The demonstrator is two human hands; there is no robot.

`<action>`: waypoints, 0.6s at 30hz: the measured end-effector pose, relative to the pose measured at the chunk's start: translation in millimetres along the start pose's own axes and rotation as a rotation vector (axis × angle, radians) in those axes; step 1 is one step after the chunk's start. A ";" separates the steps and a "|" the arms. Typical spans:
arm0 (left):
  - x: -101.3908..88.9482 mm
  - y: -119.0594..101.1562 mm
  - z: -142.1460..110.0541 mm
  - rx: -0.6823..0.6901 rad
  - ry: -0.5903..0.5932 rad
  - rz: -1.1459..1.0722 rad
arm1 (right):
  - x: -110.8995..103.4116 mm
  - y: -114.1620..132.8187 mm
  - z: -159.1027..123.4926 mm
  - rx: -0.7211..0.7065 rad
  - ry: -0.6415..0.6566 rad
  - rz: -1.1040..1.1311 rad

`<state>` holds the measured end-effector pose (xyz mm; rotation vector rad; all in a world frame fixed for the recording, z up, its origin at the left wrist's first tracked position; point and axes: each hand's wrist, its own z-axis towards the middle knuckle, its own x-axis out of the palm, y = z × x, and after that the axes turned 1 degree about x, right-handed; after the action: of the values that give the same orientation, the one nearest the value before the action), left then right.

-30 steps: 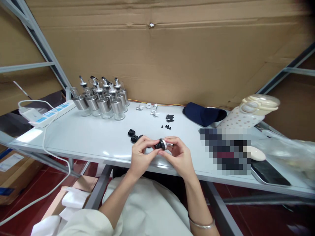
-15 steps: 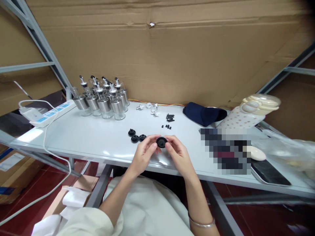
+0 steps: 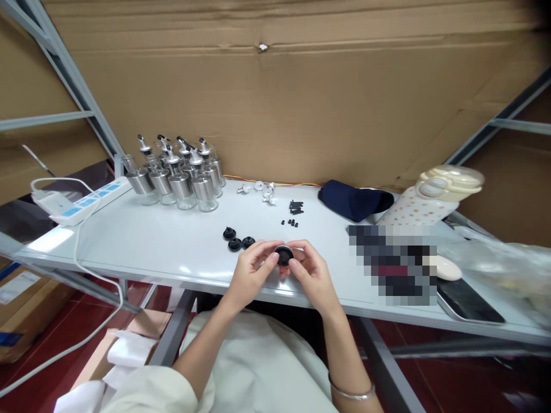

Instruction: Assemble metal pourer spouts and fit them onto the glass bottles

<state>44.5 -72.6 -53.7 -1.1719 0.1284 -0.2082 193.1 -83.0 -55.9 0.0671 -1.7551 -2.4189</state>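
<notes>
A: In the head view, grasping what with left hand (image 3: 252, 274)?
B: Pinching left side of black round part (image 3: 284, 256), thumb on near face, fingers curled behind.
A: And with right hand (image 3: 314, 276)?
B: Gripping right side of same part, thumb at lower edge. Held above front edge of table (image 3: 172, 246), dark face toward camera, silver rim along top.
A: Placed nearby?
B: Grouped just beyond left hand: three black stoppers (image 3: 235, 244). Set farther back: small black plugs (image 3: 293, 223), then black rods (image 3: 296, 207), then silver spouts (image 3: 269, 196).
A: Located at sides?
B: Clustered at back left: glass bottles (image 3: 181, 189), beside power strip (image 3: 92, 202). Laid at back right: navy cloth item (image 3: 355, 200), next to dotted bottle (image 3: 417, 206).
</notes>
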 end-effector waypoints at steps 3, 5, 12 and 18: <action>-0.1 0.2 -1.2 0.015 0.001 0.020 | -0.4 -1.1 -0.4 -0.007 0.021 0.015; -0.6 0.2 -2.4 0.049 0.024 0.027 | -0.6 -2.0 -0.5 -0.003 0.019 0.023; -1.3 3.3 -3.3 0.098 0.050 0.049 | -0.8 -4.0 -1.2 0.000 0.018 -0.006; -1.3 4.1 -3.1 0.069 0.057 0.058 | -1.0 -4.8 -1.5 -0.002 0.025 -0.039</action>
<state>42.9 -73.6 -58.7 -1.0927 0.2032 -0.1936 193.8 -82.8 -60.9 0.1325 -1.7563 -2.4363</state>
